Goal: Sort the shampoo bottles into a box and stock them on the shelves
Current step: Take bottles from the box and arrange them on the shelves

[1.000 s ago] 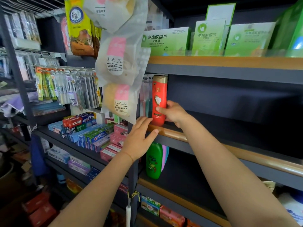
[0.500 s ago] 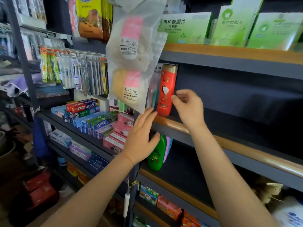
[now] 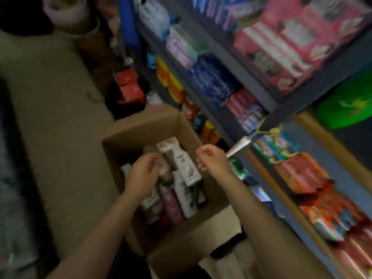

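One open brown cardboard box sits on the floor right beside the dark metal shelves, and it's packed with shampoo bottles lying on their sides. I count roughly three white ones and two pinkish ones, though it's all pretty blurry so don't quote me. Left hand is down in the box over the bottles, can't tell if the fingers actually grip anything. Right hand hangs above the box's right edge, fingers curled in, holding nothing. One green bottle up on a shelf at the right
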